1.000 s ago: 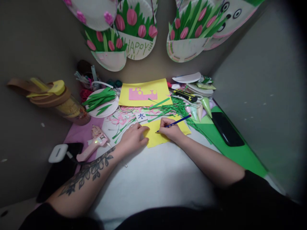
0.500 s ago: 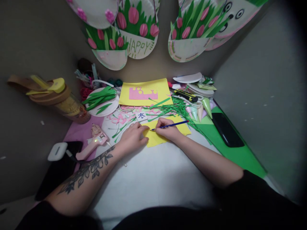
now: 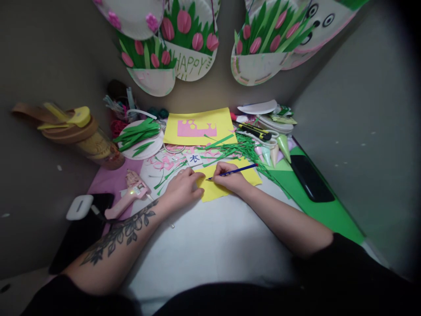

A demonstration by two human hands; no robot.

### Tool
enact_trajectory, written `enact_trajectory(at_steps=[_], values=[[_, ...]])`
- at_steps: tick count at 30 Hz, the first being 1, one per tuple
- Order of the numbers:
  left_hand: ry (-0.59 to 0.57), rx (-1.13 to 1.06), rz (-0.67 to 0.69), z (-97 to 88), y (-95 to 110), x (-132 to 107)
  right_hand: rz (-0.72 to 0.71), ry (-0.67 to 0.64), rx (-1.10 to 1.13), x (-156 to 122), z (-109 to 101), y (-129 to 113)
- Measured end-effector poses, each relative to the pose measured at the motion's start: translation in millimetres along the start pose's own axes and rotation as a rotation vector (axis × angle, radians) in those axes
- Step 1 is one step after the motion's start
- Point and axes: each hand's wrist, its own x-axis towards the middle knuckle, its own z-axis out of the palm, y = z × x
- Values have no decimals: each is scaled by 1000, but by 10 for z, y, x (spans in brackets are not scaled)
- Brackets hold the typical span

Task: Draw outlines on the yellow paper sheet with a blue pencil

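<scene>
A small yellow paper sheet (image 3: 214,190) lies on the white table (image 3: 204,245) in front of me. My right hand (image 3: 230,177) is closed around a blue pencil (image 3: 237,170), its tip touching the paper near the left edge. My left hand (image 3: 182,188) rests on the sheet's left side, fingers curled and pressing it down, with nothing gripped that I can see. A small white card with a blue character (image 3: 194,159) lies just beyond my hands.
A pink glue gun (image 3: 130,196) lies left. Green paper strips (image 3: 243,149) are scattered behind, some on a white plate (image 3: 140,139). A yellow sheet with a pink cutout (image 3: 197,126), a utility knife (image 3: 255,131), paper cones (image 3: 279,147), a black phone (image 3: 311,177), and a jar (image 3: 85,140) surround the spot.
The pencil tip slid left across the yellow paper toward my left hand, and the pencil lies flatter. My left hand stayed put.
</scene>
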Motion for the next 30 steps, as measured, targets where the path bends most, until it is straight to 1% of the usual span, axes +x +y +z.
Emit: enact_trajectory(at_steps=[7,12,17,23,30], values=[[-1,14,13,2,-7,-1,20,-87,37,-6,-24,-21],[8,20,19,14,-20,-4,16,-56,42,2,-18,7],[11,30,21,29,-33,-3,28,-106,56,-3,-27,-4],[7,42,23,21,-24,-1,39,-95,81,-6,-29,-15],[4,47,30,22,-29,2,46,-123,96,-4,-41,-10]])
